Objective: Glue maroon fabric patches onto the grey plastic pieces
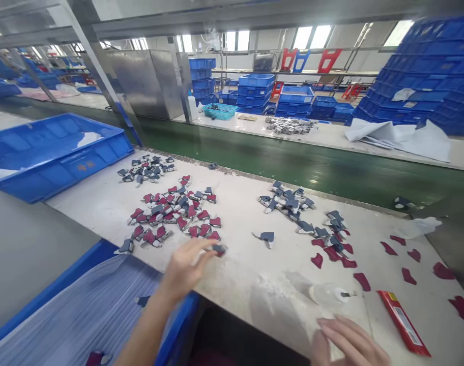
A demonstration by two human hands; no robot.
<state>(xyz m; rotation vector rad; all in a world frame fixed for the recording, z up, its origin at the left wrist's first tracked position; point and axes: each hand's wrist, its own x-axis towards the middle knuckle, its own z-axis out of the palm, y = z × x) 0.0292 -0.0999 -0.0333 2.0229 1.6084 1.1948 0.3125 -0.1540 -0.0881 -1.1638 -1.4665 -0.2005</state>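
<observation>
My left hand (186,267) is closed in a pinch on a small dark grey and maroon piece (219,249), just above the worktable (232,290). Beside it lies a pile of small white-edged pieces with maroon or dark grey faces (171,211). My right hand (348,340), cut off by the lower edge and somewhat blurred, has its fingers loosely stretched with nothing visible in them. Just beyond its fingertips a clear squeeze bottle (327,294) with a thin needle tip lies on its side. A single dark grey piece (267,237) lies mid-table.
More dark grey pieces (287,201) and loose maroon flat pieces (408,276) lie to the right, near a red packet (403,323). Blue crates (64,157) stand left. Below the table's edge is a plastic-lined bin (83,305). A green conveyor belt (255,160) runs behind.
</observation>
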